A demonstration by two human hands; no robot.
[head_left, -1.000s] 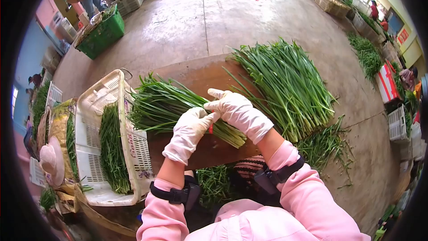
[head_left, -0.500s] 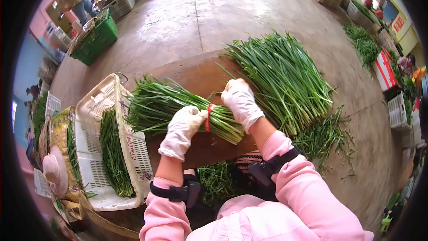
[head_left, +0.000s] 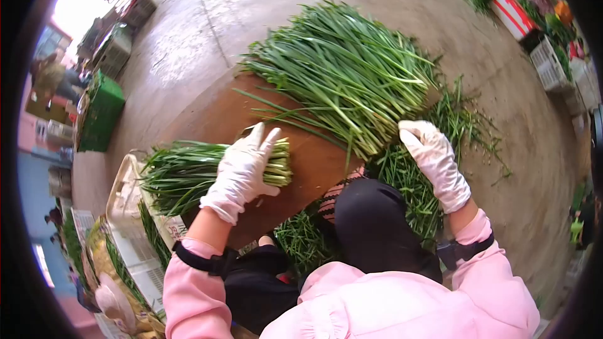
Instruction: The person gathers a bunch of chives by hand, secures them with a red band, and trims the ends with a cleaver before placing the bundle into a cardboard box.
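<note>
A bunch of long green garlic chives (head_left: pixel 182 172) lies on the brown board (head_left: pixel 207 110), its cut stem ends to the right. My left hand (head_left: pixel 242 166), in a white glove, rests across the bunch near those ends, fingers and thumb spread, hiding the red band. Farther up the board is a big loose pile of chives (head_left: pixel 345 75), a few stems straying left. At the pile's right corner, by the stem ends, is my gloved right hand (head_left: pixel 430 150). Its fingertips are pressed together; what they pinch, if anything, I cannot make out.
Left of the board stands a white plastic crate (head_left: pixel 129 198) with chives in it. Scraps of green leaves (head_left: pixel 411 194) litter the floor beside my knee (head_left: pixel 370 213). A green bin (head_left: pixel 100 113) stands farther left, and a red-and-white box (head_left: pixel 512 9) is at the far right.
My left hand has spread its fingers over the bunch, which now lies lower on the board. My right hand has left the banded bunch and moved right to the pile's stem ends. The view has turned.
</note>
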